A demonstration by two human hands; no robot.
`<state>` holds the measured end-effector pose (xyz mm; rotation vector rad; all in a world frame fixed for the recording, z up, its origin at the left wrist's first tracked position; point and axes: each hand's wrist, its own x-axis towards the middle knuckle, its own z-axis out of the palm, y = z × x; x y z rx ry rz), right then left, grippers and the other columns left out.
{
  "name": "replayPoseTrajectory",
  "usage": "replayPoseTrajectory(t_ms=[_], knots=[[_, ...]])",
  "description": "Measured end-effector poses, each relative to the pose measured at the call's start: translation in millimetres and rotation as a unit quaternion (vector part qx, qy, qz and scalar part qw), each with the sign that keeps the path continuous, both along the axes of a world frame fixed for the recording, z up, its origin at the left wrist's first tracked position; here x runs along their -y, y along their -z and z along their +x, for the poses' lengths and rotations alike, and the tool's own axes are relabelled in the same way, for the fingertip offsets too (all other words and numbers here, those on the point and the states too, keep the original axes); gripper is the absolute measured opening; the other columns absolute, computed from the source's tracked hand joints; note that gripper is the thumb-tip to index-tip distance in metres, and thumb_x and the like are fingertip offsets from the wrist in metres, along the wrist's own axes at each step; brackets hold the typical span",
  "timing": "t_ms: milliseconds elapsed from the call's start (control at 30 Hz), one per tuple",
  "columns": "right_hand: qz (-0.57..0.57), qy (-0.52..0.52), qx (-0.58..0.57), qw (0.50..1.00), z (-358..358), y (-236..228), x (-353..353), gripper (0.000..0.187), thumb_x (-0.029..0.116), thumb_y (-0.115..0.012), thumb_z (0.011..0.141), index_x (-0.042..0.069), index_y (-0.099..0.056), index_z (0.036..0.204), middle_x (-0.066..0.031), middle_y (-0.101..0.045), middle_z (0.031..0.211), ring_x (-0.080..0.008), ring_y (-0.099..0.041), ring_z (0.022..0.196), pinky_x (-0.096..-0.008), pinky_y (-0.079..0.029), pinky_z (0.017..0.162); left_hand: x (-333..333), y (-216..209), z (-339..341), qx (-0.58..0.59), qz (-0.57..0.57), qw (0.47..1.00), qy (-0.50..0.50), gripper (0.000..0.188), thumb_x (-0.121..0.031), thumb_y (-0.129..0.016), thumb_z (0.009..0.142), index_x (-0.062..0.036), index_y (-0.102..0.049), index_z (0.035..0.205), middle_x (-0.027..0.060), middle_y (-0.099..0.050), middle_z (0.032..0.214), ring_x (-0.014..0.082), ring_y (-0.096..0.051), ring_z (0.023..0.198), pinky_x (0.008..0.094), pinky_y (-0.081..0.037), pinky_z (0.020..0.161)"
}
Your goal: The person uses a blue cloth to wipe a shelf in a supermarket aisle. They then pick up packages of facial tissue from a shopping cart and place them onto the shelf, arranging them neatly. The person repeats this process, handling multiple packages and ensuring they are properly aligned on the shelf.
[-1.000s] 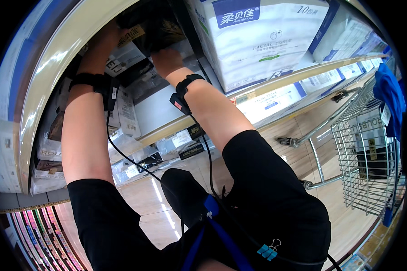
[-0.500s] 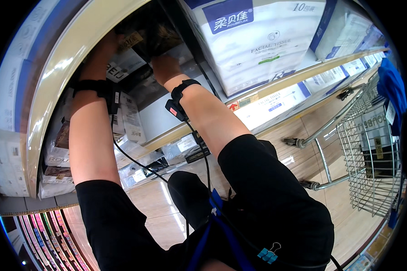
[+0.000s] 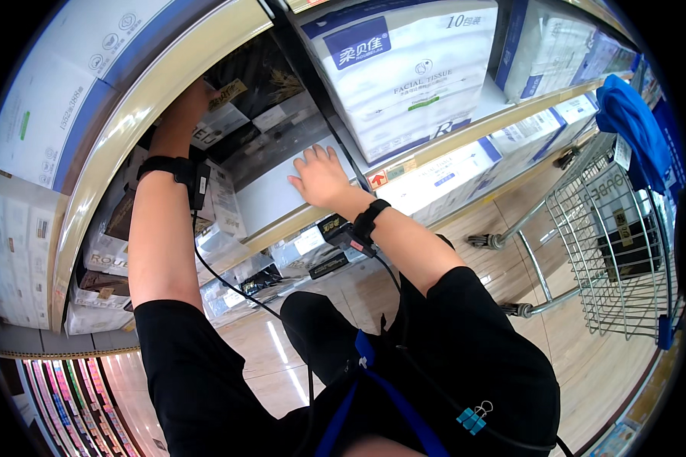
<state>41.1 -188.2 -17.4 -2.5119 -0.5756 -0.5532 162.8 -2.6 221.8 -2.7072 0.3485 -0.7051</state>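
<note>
My left hand (image 3: 193, 103) reaches deep into a shelf bay at the upper left, against a black-and-white tissue pack (image 3: 222, 126) with gold marking. Shadow hides its fingers, so its grip does not show. My right hand (image 3: 320, 177) is over the bare white front of the same shelf (image 3: 274, 194), palm down, fingers spread, holding nothing. Behind it, more dark packs (image 3: 278, 91) stand at the back of the bay. Beside my left forearm, other white-and-dark packs (image 3: 219, 190) are stacked.
A black divider (image 3: 312, 76) separates the bay from a large white-and-blue tissue pack (image 3: 411, 84). Lower shelves hold more packs (image 3: 450, 175). At the right stands a wire cart (image 3: 602, 259) with a black-and-white pack (image 3: 625, 228) inside and blue cloth (image 3: 629, 114) over its edge.
My right hand has pulled back from the dark packs, moving right and toward the shelf front, its fingers now spread. My left hand stays in the bay. The view has shifted slightly.
</note>
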Motion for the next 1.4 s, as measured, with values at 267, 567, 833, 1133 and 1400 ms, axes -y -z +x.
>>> replayPoseTrajectory(t_ms=[267,567,833,1133,1400], knots=[[-0.028,0.010,-0.003,1.000,1,-3,-5,0.036,0.033,-0.050,0.095,0.002,-0.066,0.102,-0.0208,-0.061,0.112,-0.0382,-0.049,0.124,-0.0533,-0.031,0.109,18,8,2,0.061,-0.020,0.996,-0.058,0.091,-0.032,-0.089,0.061,-0.0068,-0.047,0.137,0.0249,-0.051,0.134,0.0407,-0.047,0.128,0.0471,-0.042,0.103],[-0.006,0.027,0.031,0.999,1,3,-5,0.032,0.029,-0.054,0.090,0.000,-0.065,0.094,-0.0221,-0.063,0.105,-0.0388,-0.055,0.116,-0.0526,-0.039,0.103,19,23,21,0.167,0.033,0.985,-0.001,0.071,-0.034,-0.087,0.065,-0.0099,-0.055,0.124,0.0234,-0.056,0.117,0.0432,-0.050,0.114,0.0522,-0.044,0.096],[0.022,0.027,0.073,0.997,2,6,-9,0.032,0.029,-0.057,0.087,-0.001,-0.066,0.092,-0.0258,-0.065,0.103,-0.0428,-0.059,0.110,-0.0534,-0.042,0.100,-21,29,112,0.239,0.062,0.967,0.054,0.081,-0.061,-0.077,0.068,-0.0132,-0.057,0.131,0.0258,-0.060,0.117,0.0451,-0.055,0.110,0.0540,-0.044,0.091],[0.033,0.042,0.091,0.994,2,11,-6,0.030,0.028,-0.059,0.084,-0.001,-0.066,0.087,-0.0268,-0.066,0.099,-0.0424,-0.062,0.107,-0.0513,-0.045,0.098,-2,33,118,0.159,0.076,0.979,-0.098,0.080,-0.054,-0.081,0.068,-0.0082,-0.054,0.127,0.0241,-0.053,0.124,0.0436,-0.047,0.123,0.0566,-0.045,0.094],[0.041,0.038,0.104,0.993,4,8,-11,0.027,0.025,-0.059,0.082,-0.001,-0.065,0.084,-0.0274,-0.066,0.095,-0.0430,-0.063,0.104,-0.0518,-0.047,0.096,2,58,110,0.245,0.081,0.966,0.002,0.057,-0.020,-0.055,0.093,-0.0242,-0.038,0.147,0.0160,-0.037,0.148,0.0360,-0.038,0.136,0.0576,-0.038,0.104]])
